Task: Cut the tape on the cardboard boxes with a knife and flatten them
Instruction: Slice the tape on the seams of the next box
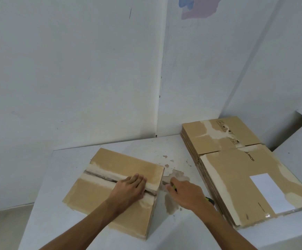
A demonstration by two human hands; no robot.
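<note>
Pressing flat on box: left hand.

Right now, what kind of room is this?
Probably a plain workroom or storeroom corner. Bare white walls meet behind a chipped white table, and a stack of flattened boxes lies beside the one box being cut open.

You stand at a table set into the corner of two walls. An assembled cardboard box sits on it directly before you. Your left hand rests on top of the box, over its centre seam. Your right hand is just right of the box, holding a knife above the tabletop. Further right, a stack of flattened boxes lies on the table, reaching back to the wall.
</note>
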